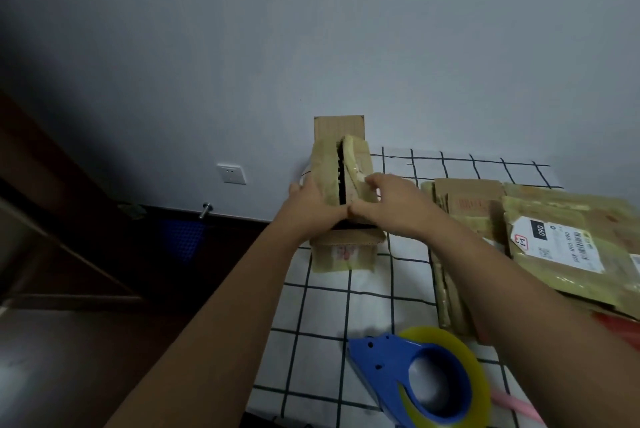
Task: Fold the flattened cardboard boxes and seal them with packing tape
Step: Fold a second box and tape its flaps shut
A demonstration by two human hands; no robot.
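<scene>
While both hands work on the small brown cardboard box with old yellowish tape on its flaps (341, 185), the fingers (375, 181) of the right hand (384, 200) are curled over the right top flap and press it toward the middle. The left hand (311, 200) lies flat against the left top flap, its fingers straight and close together, with the thumb at the outer side of the box. The two hands touch each other at the near end of the box, just under the fingers. Between the two flaps a dark narrow gap is open, so the top is not closed. One more flap stands upright at the far end, beyond the fingers, against the pale grey wall (346, 29). The box stands on the worktop covered with a white cloth with black grid lines (329, 306), near its left far corner.

To the right of the right fingers, near but apart, lies a pile of flattened brown cardboard boxes (485, 219); the top one has a white shipping label (557, 247). Nearer to the person than the fingers, well apart from the box, a blue plastic tape dispenser with a roll of yellowish clear packing tape (426, 382) lies on the cloth. On the wall, left of the left fingers, is a white socket (231, 174).
</scene>
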